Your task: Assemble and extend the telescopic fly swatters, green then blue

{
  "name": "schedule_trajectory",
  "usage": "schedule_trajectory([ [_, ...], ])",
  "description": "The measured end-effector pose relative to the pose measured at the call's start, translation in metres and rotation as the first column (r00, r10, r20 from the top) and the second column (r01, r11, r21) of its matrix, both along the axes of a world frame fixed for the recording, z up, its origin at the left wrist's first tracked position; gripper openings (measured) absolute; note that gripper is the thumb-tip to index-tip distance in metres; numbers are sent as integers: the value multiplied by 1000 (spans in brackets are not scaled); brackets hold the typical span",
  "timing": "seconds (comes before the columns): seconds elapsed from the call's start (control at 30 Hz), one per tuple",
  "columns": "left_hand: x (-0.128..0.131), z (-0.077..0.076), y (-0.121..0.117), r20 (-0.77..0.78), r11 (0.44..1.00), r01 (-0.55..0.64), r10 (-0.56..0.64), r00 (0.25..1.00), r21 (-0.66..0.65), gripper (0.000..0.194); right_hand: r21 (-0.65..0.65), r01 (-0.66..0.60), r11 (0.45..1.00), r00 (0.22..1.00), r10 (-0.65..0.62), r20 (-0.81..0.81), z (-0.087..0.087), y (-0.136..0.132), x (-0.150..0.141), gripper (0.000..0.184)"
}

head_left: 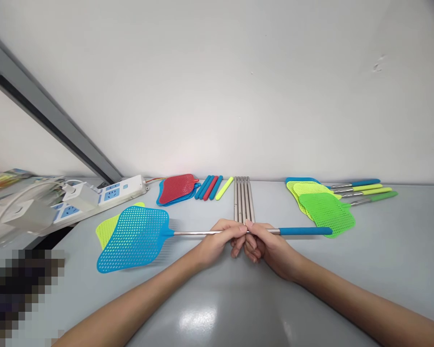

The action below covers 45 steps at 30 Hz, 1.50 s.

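Note:
A blue fly swatter (135, 238) spans the middle of the view, its mesh head on the left and its blue grip on the right. My left hand (222, 238) is closed around the metal rod, thumb on top. Close beside it, my right hand (262, 241) is closed on the same rod, nearer the grip. The hands almost touch. Several metal rods (244, 197) lie side by side just behind them. A yellow-green swatter head (106, 230) lies partly hidden beneath the blue head.
Several blue, red and yellow handle sleeves (211, 188) lie near the wall, beside stacked red and blue swatter heads (177, 189). Several swatters with handles (327, 212) lie overlapped at right. A power strip (112, 193) with plugs sits at left on the grey table (390, 250).

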<state>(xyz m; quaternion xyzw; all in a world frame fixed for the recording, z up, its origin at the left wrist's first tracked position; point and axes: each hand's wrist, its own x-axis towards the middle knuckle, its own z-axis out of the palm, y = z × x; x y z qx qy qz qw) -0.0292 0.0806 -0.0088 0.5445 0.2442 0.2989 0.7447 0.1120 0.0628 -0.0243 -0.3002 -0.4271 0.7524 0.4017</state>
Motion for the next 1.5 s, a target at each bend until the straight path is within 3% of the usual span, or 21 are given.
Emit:
schedule_trajectory([
  [0.57,0,-1,-1,-66,1000,-20,21,998,11,39,-12,3,1000,1000,-3,-8,-2,0,2,43],
  [1.5,1,3,-1,-45,999,-34,35,998,20,36,-12,0,1000,1000,0,-3,2,-1,2,41],
])
